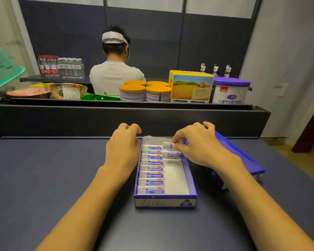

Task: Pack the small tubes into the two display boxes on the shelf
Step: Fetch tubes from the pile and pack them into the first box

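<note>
While a green basket (pixel 2 69) juts in at far left above a shelf of bottled water (pixel 61 67) and instant-noodle bowls (pixel 30 91), a person works at a dark blue shelf surface (pixel 53 169) in the foreground. The left hand (pixel 122 149) rests with curled fingers against the outer left wall of an open blue-and-white display box (pixel 165 200), near its far corner; whether it grips the wall cannot be told. Inside the box, a row of small white-and-blue tubes (pixel 152 169) lies stacked along the left side, with two more tubes at the far right end and bare white floor in front of them. The right hand (pixel 198 147) reaches over the box's right wall, thumb and fingertips pinching one tube (pixel 168 144) at the far right corner. Under the right forearm lies a second blue display box (pixel 243 156), tilted, partly hidden. Beyond the shelf's raised back edge, another person in a pale shirt (pixel 114 77) faces away, beside orange-lidded tins (pixel 145 92), a yellow carton (pixel 190 87) and a purple-lidded tub (pixel 230 91).
</note>
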Action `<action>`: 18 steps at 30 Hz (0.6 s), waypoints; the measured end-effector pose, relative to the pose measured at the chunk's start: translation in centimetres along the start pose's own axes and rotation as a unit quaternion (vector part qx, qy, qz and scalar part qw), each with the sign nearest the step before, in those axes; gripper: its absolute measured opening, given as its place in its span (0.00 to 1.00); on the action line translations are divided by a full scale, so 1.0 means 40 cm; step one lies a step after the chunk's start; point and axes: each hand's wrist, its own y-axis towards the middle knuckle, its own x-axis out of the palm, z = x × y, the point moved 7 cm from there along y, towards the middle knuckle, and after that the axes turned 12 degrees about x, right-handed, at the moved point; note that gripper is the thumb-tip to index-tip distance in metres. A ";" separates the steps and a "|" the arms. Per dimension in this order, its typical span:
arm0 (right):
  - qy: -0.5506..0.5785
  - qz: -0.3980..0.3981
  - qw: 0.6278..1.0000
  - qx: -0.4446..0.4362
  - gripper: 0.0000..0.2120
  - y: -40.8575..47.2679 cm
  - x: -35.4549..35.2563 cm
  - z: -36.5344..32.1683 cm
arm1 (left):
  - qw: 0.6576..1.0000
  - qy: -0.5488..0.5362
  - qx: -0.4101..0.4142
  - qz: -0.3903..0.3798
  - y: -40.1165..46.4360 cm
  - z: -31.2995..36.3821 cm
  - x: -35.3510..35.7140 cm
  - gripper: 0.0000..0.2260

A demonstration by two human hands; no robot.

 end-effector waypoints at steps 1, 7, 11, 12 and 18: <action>-0.005 -0.009 1.000 0.000 0.08 -0.005 0.006 -0.001 | 1.000 0.018 0.002 -0.007 -0.001 0.000 -0.001 0.12; -0.089 -0.010 0.996 -0.007 0.10 -0.011 0.030 -0.028 | 0.993 0.096 0.010 -0.066 -0.004 0.020 0.000 0.16; -0.127 -0.015 0.992 -0.017 0.11 -0.007 0.050 -0.048 | 0.991 0.103 0.015 -0.082 -0.006 0.021 0.011 0.16; -0.133 -0.019 0.991 -0.015 0.11 -0.006 0.056 -0.050 | 0.991 0.105 0.016 -0.084 -0.006 0.021 0.013 0.15; -0.140 -0.023 0.990 -0.007 0.12 -0.003 0.073 -0.048 | 0.990 0.104 0.017 -0.089 -0.006 0.019 0.021 0.14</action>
